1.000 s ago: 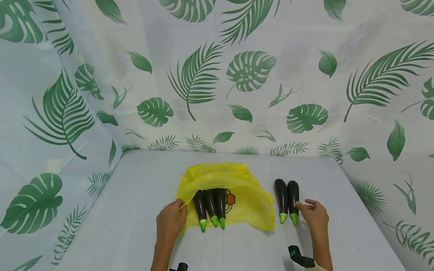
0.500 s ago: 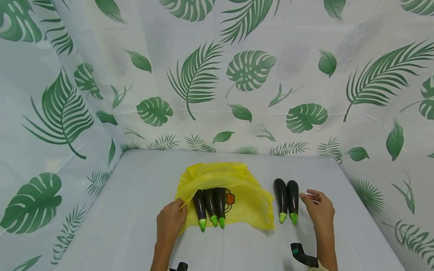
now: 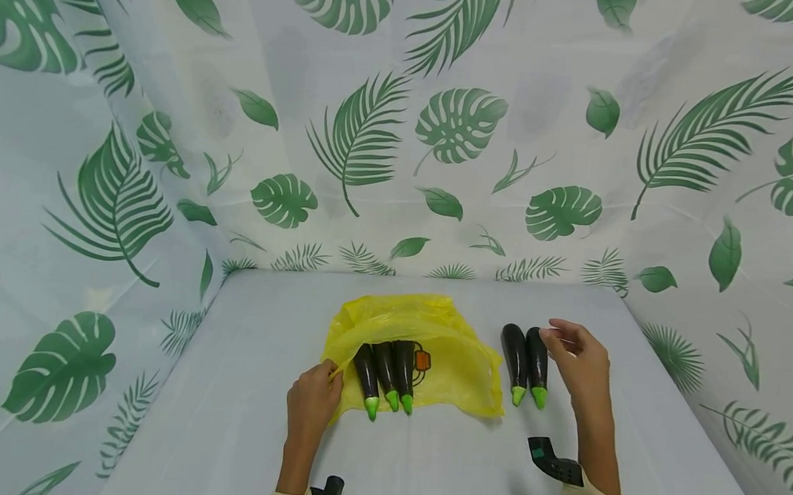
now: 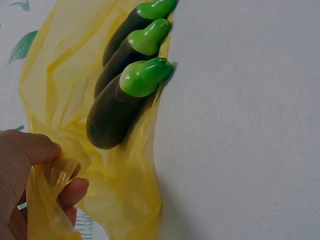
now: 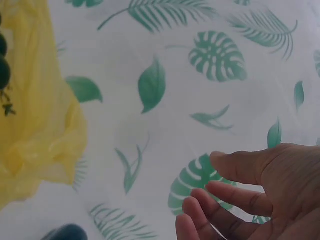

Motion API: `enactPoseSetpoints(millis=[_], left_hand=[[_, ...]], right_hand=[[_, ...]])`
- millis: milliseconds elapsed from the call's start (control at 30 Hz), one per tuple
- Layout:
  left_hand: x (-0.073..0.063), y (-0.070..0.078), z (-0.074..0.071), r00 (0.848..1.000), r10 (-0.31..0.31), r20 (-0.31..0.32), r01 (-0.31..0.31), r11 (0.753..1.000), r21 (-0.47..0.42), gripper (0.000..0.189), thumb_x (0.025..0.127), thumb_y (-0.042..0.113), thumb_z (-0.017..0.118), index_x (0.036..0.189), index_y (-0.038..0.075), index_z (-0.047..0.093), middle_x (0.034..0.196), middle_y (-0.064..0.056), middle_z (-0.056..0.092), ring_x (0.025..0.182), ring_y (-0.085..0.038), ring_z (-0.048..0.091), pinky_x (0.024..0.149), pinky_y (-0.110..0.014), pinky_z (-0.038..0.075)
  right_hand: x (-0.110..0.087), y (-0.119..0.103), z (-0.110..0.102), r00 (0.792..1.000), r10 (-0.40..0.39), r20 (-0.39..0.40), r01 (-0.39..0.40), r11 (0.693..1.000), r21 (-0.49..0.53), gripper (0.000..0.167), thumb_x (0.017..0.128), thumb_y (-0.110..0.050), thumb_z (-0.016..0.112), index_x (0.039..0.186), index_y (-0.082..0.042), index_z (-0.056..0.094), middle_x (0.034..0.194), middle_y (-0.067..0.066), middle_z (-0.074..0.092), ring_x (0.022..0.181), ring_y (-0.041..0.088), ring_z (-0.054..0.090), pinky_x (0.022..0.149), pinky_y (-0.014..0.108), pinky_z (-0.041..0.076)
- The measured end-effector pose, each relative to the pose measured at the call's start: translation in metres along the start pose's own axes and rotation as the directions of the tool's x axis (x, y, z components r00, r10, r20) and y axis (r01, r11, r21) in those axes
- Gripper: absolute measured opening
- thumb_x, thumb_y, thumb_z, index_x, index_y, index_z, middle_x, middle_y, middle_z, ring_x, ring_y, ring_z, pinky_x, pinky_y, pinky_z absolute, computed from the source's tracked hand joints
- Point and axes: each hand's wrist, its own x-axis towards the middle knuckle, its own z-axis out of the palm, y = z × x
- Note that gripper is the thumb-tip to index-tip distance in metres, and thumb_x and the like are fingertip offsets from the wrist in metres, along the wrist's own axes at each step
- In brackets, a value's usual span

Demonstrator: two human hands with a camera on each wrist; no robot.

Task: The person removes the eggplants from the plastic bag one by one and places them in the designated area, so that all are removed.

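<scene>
A yellow plastic bag (image 3: 457, 377) lies on the table with its mouth toward me. Three dark eggplants (image 3: 383, 371) with green stem ends lie side by side in its mouth, stems pointing out. My left hand (image 3: 314, 399) grips the bag's left edge; in the left wrist view thumb and fingers pinch the thin film. Right of the bag lie two more eggplants, a left one (image 3: 514, 361) and a right one (image 3: 536, 369). My right hand (image 3: 579, 359) is raised beside the right one, its fingertips overlapping the blunt far end. In the right wrist view its fingers are relaxed with nothing between them.
The table (image 3: 262, 330) has a pale grey-white cover. Leaf-printed white sheeting (image 3: 476, 206) rises behind it and along both sides. Black devices (image 3: 553, 463) are worn at both wrists, below light sleeves. An orange print (image 3: 422, 360) shows inside the bag.
My right hand has left the middle of the right eggplant, shifted right, then moved up to its far end. The left hand and the bag stay where they were.
</scene>
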Motion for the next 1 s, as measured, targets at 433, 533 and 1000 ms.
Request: enactPoseSetpoints(millis=[433,533,1000], left_hand=[[-0.001,0.000,-0.001,1.000,0.015,-0.013,-0.015,1.000,-0.006,0.009,0.086,0.017,0.071,0.089,0.008,0.071,0.075,-0.005,0.071,0.056,-0.012,0.057,0.051,-0.028,0.045],[-0.001,0.001,-0.001,1.000,0.013,-0.010,-0.013,1.000,-0.003,0.010,0.086,0.017,0.071,0.090,0.007,0.071,0.075,-0.005,0.071,0.056,-0.011,0.056,0.051,-0.028,0.046],[-0.002,-0.001,0.000,1.000,0.019,-0.019,-0.019,1.000,0.004,0.010,0.086,0.018,0.071,0.089,0.008,0.071,0.075,-0.004,0.071,0.058,-0.014,0.059,0.052,-0.030,0.047]], right_hand=[[-0.020,-0.028,0.007,0.892,-0.262,0.369,0.204,0.961,0.188,0.043,0.095,-0.029,0.063,0.128,-0.002,0.057,0.116,0.017,0.062,0.091,0.001,0.064,0.077,0.017,0.054],[-0.022,-0.034,0.012,0.811,-0.337,0.478,0.246,0.938,0.244,0.038,0.095,-0.024,0.063,0.127,-0.003,0.057,0.114,0.017,0.063,0.092,0.008,0.066,0.079,0.021,0.055],[-0.033,-0.030,0.058,0.508,-0.374,0.776,0.275,0.924,0.266,0.034,0.095,-0.024,0.063,0.124,-0.006,0.060,0.114,0.012,0.064,0.104,0.023,0.062,0.081,0.027,0.056]])
